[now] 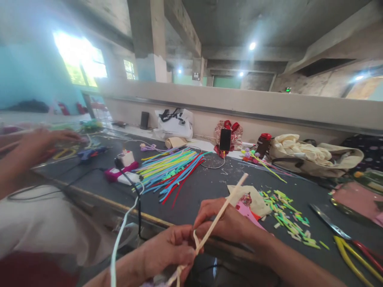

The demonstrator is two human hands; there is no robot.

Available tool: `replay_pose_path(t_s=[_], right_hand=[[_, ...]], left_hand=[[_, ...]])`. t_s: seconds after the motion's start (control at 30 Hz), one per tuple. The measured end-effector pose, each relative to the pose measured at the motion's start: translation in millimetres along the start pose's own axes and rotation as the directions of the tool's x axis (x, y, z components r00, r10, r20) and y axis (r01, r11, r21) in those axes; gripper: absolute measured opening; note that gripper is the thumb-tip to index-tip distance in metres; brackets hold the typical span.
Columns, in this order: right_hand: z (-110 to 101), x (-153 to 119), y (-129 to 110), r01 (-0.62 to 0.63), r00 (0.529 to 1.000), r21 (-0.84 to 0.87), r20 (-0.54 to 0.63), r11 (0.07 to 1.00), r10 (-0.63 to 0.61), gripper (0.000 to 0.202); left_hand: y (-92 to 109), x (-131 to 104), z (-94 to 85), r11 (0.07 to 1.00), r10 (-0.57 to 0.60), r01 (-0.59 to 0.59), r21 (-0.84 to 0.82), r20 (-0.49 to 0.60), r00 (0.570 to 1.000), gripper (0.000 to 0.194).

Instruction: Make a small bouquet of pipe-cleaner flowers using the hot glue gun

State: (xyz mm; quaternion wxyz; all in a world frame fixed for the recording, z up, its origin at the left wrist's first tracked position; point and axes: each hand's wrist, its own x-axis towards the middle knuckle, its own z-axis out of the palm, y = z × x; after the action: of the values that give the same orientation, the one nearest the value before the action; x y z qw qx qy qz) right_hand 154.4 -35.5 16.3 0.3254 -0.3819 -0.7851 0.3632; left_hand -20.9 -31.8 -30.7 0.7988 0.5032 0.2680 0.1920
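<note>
My left hand [170,249] is closed on a cream pipe cleaner [234,188], pinching it low down where it loops and twists. A long straight end of the pipe cleaner slants up to the right, past my right hand [224,221]. The right fingers are closed in a pinch on a small loop of the same pale stem beside the left fingertips. Below the left hand hang more twisted pale strands, partly cut off by the frame edge. A bundle of coloured pipe cleaners [170,167] lies on the dark table [206,187] beyond my hands.
Cut green and yellow pieces [287,219] and large scissors [332,225] lie at right. A power strip [128,175] with white charger and cables is at left. Farther back stand a phone [225,140], bottle [263,145] and bags. Another person's hands [38,147] work at far left.
</note>
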Motion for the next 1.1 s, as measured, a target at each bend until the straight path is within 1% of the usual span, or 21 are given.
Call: replay_pose_path(t_s=[0.07, 0.13, 0.23, 0.3, 0.33, 0.37, 0.4, 0.43, 0.47, 0.5, 0.53, 0.57, 0.6, 0.67, 0.77, 0.8, 0.87, 0.93, 1.0, 1.03, 1.1], right_hand=[[-2.2, 2.8, 0.5, 0.017, 1.000, 0.005, -0.004, 1.000, -0.017, 0.005], [-2.4, 5.0, 0.9, 0.005, 1.000, 0.010, -0.005, 1.000, -0.005, 0.005], [-0.1, 3.1, 3.0, -0.059, 0.995, -0.067, -0.087, 0.996, 0.053, 0.012], [2.1, -4.3, 4.2, -0.168, 0.973, -0.235, -0.196, 0.957, 0.122, 0.021], [3.2, -9.8, 3.7, -0.228, 0.957, -0.354, -0.252, 0.907, 0.143, 0.022], [4.2, -16.0, 1.8, -0.270, 0.947, -0.478, -0.290, 0.835, 0.140, 0.018], [4.9, -22.0, -1.7, -0.267, 0.951, -0.598, -0.289, 0.755, 0.108, 0.012], [5.1, -27.2, -7.0, -0.224, 0.964, -0.700, -0.261, 0.678, 0.050, 0.013], [4.4, -30.8, -13.6, -0.131, 0.983, -0.765, -0.185, 0.630, -0.021, 0.018], [2.7, -32.2, -20.8, -0.013, 0.992, -0.800, -0.083, 0.600, -0.090, 0.020], [0.0, -31.0, -27.9, 0.081, 0.988, -0.816, -0.011, 0.572, -0.156, 0.016], [-3.7, -27.5, -33.7, 0.149, 0.982, -0.837, 0.063, 0.527, -0.178, 0.008], [-7.8, -22.0, -37.7, 0.213, 0.970, -0.845, 0.123, 0.490, -0.209, 0.007], [-15.9, -8.4, -38.9, 0.282, 0.959, -0.851, 0.230, 0.444, -0.167, 0.012], [-21.0, 6.9, -31.4, 0.338, 0.937, -0.870, 0.348, 0.358, -0.038, 0.002], [-20.2, 8.5, -29.9, 0.342, 0.933, -0.877, 0.360, 0.336, -0.010, 0.005], [-15.0, 6.4, -32.0, 0.341, 0.935, -0.891, 0.356, 0.301, -0.004, 0.010], [-6.8, -0.5, -39.7, 0.346, 0.937, -0.904, 0.348, 0.249, -0.038, 0.010], [1.9, -9.1, -47.8, 0.361, 0.933, -0.911, 0.351, 0.199, -0.083, 0.009], [5.6, -13.1, -50.0, 0.369, 0.929, -0.909, 0.355, 0.195, -0.105, 0.007], [10.6, -19.8, -48.8, 0.364, 0.931, -0.900, 0.341, 0.242, -0.131, 0.005]], left_hand=[[-1.1, 0.8, -2.2, 1.000, 0.011, -0.011, -0.017, -0.047, 0.999, 0.029], [-0.4, 1.2, -1.5, 1.000, -0.009, 0.007, -0.021, -0.070, 0.997, 0.030], [6.0, -0.3, 3.9, 0.999, -0.012, 0.007, -0.045, -0.117, 0.993, 0.028], [12.9, -2.1, 7.1, 0.998, 0.009, -0.019, -0.052, -0.191, 0.982, 0.022], [16.3, -2.9, 7.8, 0.998, 0.033, -0.046, -0.048, -0.240, 0.970, 0.019], [19.3, -3.3, 7.9, 0.998, 0.044, -0.055, -0.032, -0.277, 0.960, 0.018], [21.5, -3.3, 7.5, 0.998, 0.057, -0.060, -0.002, -0.300, 0.952, 0.017], [23.0, -2.8, 7.0, 0.998, 0.058, -0.050, 0.034, -0.309, 0.949, 0.017], [23.9, -1.9, 6.7, 0.997, 0.049, -0.026, 0.077, -0.300, 0.953, 0.015], [24.2, -0.7, 6.7, 0.992, 0.035, -0.001, 0.123, -0.278, 0.960, 0.014], [24.2, 0.6, 7.4, 0.985, 0.013, 0.031, 0.170, -0.248, 0.969, 0.012], [24.1, 2.0, 8.6, 0.975, -0.008, 0.056, 0.215, -0.215, 0.977, 0.011], [24.0, 3.4, 10.1, 0.963, -0.020, 0.067, 0.260, -0.182, 0.983, 0.011], [23.8, 5.4, 13.0, 0.942, -0.033, 0.074, 0.327, -0.129, 0.991, 0.010], [22.8, 6.5, 13.8, 0.932, -0.063, 0.101, 0.349, -0.116, 0.991, 0.007], [22.0, 6.6, 12.9, 0.930, -0.077, 0.116, 0.349, -0.124, 0.989, 0.008], [20.1, 6.5, 9.8, 0.926, -0.079, 0.128, 0.355, -0.151, 0.985, 0.009], [18.1, 6.8, 6.1, 0.928, -0.066, 0.127, 0.350, -0.180, 0.982, 0.008], [16.7, 7.6, 2.4, 0.945, -0.053, 0.113, 0.308, -0.198, 0.979, 0.007], [16.4, 8.1, 0.6, 0.958, -0.050, 0.105, 0.265, -0.208, 0.977, 0.007], [16.5, 8.6, -3.3, 0.981, -0.042, 0.084, 0.176, -0.233, 0.972, 0.007]])
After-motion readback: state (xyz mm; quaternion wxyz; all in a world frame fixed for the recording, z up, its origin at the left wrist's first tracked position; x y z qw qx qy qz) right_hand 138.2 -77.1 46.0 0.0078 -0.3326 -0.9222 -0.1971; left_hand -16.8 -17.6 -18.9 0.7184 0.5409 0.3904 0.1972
